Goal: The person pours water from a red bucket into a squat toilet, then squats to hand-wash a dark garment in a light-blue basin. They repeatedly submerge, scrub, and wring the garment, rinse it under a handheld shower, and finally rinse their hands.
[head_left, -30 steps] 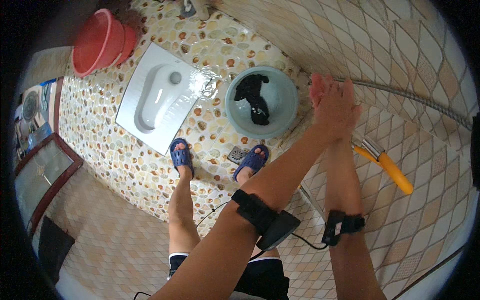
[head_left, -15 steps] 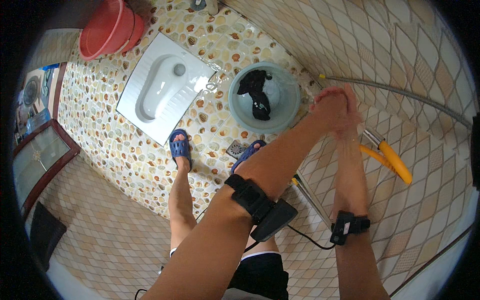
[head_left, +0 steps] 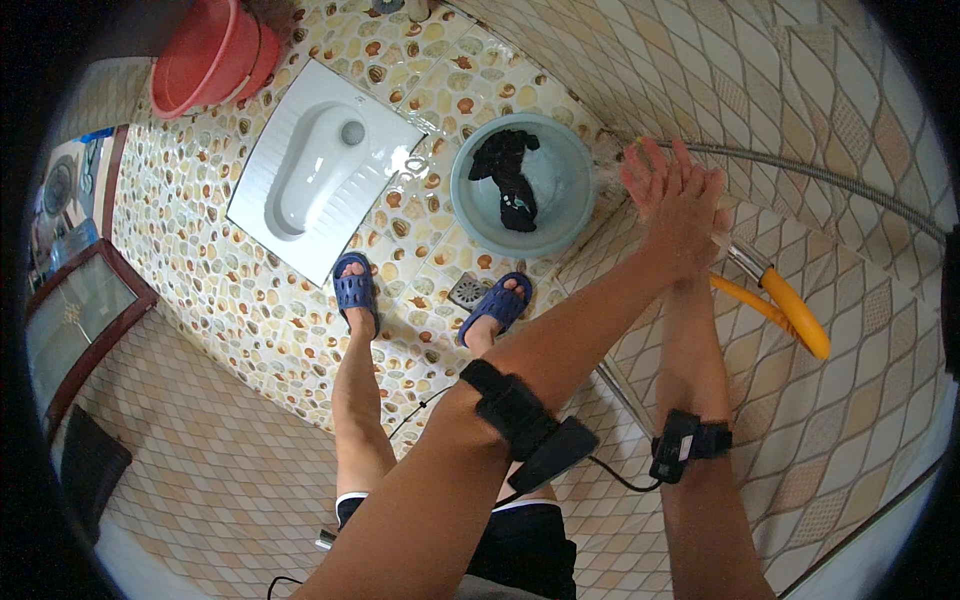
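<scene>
My left hand (head_left: 668, 205) is held out beside the right wall with its fingers stretched apart. It overlaps my right hand (head_left: 718, 222), whose fingers are mostly hidden behind it. The two hands look pressed together, and I see nothing held in the left. Close by them on the wall is a chrome fitting (head_left: 746, 262) with a yellow-orange curved part (head_left: 797, 315). Left of the hands, on the floor, stands a light blue-grey basin (head_left: 466, 225). Black wet cloth (head_left: 513, 190) lies in the water inside it.
A white squat toilet (head_left: 262, 212) is set in the patterned tile floor (head_left: 230, 300). A red bucket (head_left: 200, 65) stands at the far left. A metal hose (head_left: 830, 178) runs along the right wall. A floor drain (head_left: 468, 292) lies by my blue sandal (head_left: 497, 308).
The hands were blurred by motion and have slowed. The left hand's fingers have spread and shifted slightly left and up. The view has tilted a little.
</scene>
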`<control>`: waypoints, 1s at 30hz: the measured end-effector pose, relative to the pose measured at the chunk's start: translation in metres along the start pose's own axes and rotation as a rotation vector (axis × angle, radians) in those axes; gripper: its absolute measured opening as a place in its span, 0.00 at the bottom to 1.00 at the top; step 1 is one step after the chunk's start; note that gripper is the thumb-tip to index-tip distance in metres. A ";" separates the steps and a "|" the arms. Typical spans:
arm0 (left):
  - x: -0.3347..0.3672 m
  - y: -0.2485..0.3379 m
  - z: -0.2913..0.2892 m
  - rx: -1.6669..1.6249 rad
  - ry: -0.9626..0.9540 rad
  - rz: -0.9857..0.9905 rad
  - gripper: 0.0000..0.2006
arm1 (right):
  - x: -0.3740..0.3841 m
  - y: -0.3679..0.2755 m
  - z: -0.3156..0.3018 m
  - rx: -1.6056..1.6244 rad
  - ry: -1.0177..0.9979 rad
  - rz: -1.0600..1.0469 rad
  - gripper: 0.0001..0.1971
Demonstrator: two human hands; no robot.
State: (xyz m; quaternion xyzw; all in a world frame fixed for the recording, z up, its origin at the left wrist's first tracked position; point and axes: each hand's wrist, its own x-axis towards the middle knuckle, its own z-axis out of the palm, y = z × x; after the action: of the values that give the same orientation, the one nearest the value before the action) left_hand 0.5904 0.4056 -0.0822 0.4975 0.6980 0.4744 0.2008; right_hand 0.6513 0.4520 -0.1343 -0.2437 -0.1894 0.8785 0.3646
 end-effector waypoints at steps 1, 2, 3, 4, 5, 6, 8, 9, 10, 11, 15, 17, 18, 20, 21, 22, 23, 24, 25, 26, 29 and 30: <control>0.001 -0.003 0.005 -0.107 -0.090 -0.017 0.27 | 0.000 0.001 0.001 0.030 0.020 -0.016 0.38; 0.000 -0.007 0.010 -0.213 -0.180 -0.032 0.27 | 0.001 0.001 0.004 0.089 0.187 -0.039 0.42; 0.001 -0.007 0.016 -0.204 -0.186 -0.034 0.26 | 0.001 0.000 0.007 0.036 0.175 -0.054 0.39; 0.001 -0.007 0.021 -0.197 -0.194 -0.039 0.25 | 0.001 -0.001 0.011 -0.028 0.253 -0.072 0.37; 0.000 -0.007 0.026 -0.194 -0.152 -0.006 0.24 | 0.002 -0.004 0.016 -0.085 0.390 -0.100 0.34; 0.001 -0.006 0.031 -0.181 -0.124 0.025 0.22 | 0.001 -0.007 0.021 -0.132 0.410 -0.113 0.35; 0.001 -0.005 0.040 -0.219 -0.023 0.097 0.18 | 0.000 -0.012 0.030 -0.217 0.484 -0.102 0.35; 0.001 -0.004 0.045 -0.265 -0.003 0.104 0.17 | -0.001 -0.012 0.034 -0.263 0.478 -0.073 0.35; 0.004 -0.004 0.051 -0.364 -0.040 0.053 0.15 | -0.004 -0.012 0.037 -0.294 0.473 -0.054 0.35; 0.003 -0.003 0.055 -0.485 -0.030 -0.029 0.14 | -0.006 -0.010 0.039 -0.314 0.465 -0.044 0.35; 0.004 0.001 0.064 -1.033 0.199 -0.437 0.14 | -0.013 0.000 0.042 -0.349 0.475 -0.051 0.35; 0.003 0.001 0.059 -1.335 0.288 -0.659 0.15 | -0.013 0.003 0.042 -0.365 0.472 -0.060 0.35; 0.002 -0.001 0.055 -1.506 0.329 -0.786 0.15 | -0.012 0.002 0.042 -0.382 0.474 -0.059 0.35; 0.000 -0.004 0.046 -1.983 0.278 -1.028 0.16 | -0.010 -0.002 0.041 -0.425 0.471 -0.060 0.34; -0.002 -0.008 0.040 -1.631 0.186 -0.932 0.17 | -0.009 -0.004 0.042 -0.440 0.466 -0.057 0.34; -0.004 -0.013 0.034 -1.308 0.075 -0.811 0.19 | -0.006 -0.006 0.042 -0.454 0.458 -0.055 0.34; -0.006 -0.013 0.031 -1.066 0.035 -0.703 0.22 | -0.006 -0.007 0.042 -0.481 0.460 -0.049 0.34; -0.009 -0.014 0.027 -0.816 0.018 -0.607 0.24 | -0.003 -0.007 0.042 -0.495 0.448 -0.040 0.34; -0.011 -0.013 0.026 -0.643 0.064 -0.525 0.26 | -0.003 -0.008 0.043 -0.508 0.437 -0.029 0.34; -0.014 -0.010 0.024 -0.472 0.104 -0.447 0.28 | -0.001 -0.007 0.043 -0.525 0.428 -0.017 0.34; -0.013 -0.005 0.021 0.003 0.237 -0.183 0.35 | -0.001 -0.004 0.043 -0.486 0.300 0.057 0.34; -0.012 -0.005 0.019 -0.005 0.233 -0.172 0.37 | -0.001 -0.005 0.043 -0.443 0.217 0.104 0.33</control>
State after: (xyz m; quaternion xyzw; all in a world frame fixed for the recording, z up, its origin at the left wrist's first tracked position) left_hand 0.6068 0.4038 -0.0977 0.3768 0.7555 0.5115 0.1597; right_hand 0.6302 0.4476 -0.0968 -0.4199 -0.3240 0.8020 0.2747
